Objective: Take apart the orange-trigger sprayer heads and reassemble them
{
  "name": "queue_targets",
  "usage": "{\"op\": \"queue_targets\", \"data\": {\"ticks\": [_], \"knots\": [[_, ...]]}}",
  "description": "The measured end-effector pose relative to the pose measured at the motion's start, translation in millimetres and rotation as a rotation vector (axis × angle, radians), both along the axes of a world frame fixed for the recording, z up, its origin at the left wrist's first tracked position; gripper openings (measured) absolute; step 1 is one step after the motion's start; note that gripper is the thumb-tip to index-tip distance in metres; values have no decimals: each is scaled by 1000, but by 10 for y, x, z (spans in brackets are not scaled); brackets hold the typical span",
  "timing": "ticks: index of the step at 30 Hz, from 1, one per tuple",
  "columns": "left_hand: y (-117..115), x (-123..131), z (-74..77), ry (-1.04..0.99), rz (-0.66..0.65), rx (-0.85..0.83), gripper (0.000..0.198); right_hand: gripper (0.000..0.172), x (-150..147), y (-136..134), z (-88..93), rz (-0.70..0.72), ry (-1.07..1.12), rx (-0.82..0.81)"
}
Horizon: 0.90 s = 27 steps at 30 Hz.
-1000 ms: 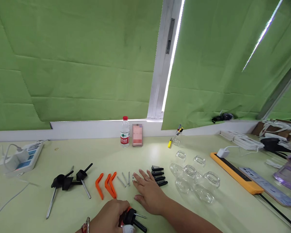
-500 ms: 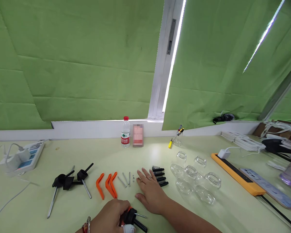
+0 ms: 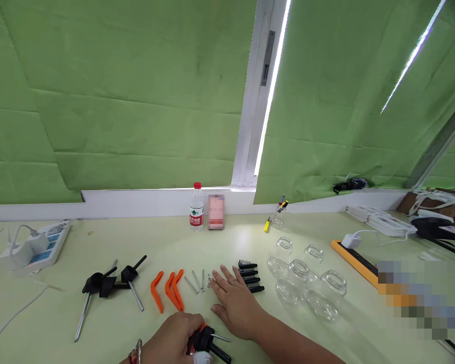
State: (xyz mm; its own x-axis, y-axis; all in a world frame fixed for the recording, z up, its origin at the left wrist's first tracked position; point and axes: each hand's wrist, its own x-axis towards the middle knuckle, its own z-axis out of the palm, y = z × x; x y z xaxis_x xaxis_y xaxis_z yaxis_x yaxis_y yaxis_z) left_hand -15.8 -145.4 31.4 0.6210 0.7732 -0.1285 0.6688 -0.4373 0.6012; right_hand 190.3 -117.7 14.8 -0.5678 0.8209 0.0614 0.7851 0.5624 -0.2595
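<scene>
My left hand (image 3: 176,336) is closed around a black piece with an orange part (image 3: 205,339), from which a thin metal rod and a black stem stick out to the right. White wrapping covers one of its fingertips. Flat on the table, fingers spread, lies my right hand (image 3: 237,306). Its fingertips are beside some tiny metal bits (image 3: 208,281) and several black plungers with springs (image 3: 252,277). Left of these lie thin metal screws (image 3: 193,283) and three orange bent levers (image 3: 156,291). Farther left are black heads with metal rods (image 3: 95,283).
Several clear containers (image 3: 298,270) stand upside down at the right. A water bottle (image 3: 196,210) and a pink box-like item (image 3: 216,212) stand by the wall. Screwdrivers (image 3: 280,205) rest in a clear holder. Power strips (image 3: 47,253) and cables lie at both sides.
My right hand has shifted slightly left, bringing its fingertips closer to the tiny metal bits. My left hand still holds the black piece with the orange part.
</scene>
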Motion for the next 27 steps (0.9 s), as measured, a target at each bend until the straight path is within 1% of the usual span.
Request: {"op": "queue_targets", "data": {"ticks": [9, 12, 14, 16, 17, 19, 22, 25, 27], "knots": [[-5, -15, -45, -17, 12, 7, 15, 59, 88, 60, -17, -31, -45, 43], [6, -27, -66, -78, 73, -20, 14, 55, 93, 17, 66, -21, -12, 61], [18, -33, -78, -145, 116, -42, 12, 49, 90, -54, 146, -22, 51, 89], [28, -30, -78, -228, 146, -78, 10, 42, 88, -140, 202, -46, 135, 71], [31, -23, -74, -272, 160, -92, 10, 43, 87, -181, 210, -62, 176, 22], [32, 1, -56, -363, 190, -111, 11, 43, 80, -246, 179, -86, 262, -149], [18, 44, -18, -468, 222, -141, 13, 33, 45, -287, 58, -102, 444, -411], [-13, 66, 13, -440, 172, -148, 13, 25, -16, -273, -50, -108, 583, -533], [-36, 69, 27, -361, 90, -125, 11, 27, -52, -246, -81, -157, 615, -565]]}}
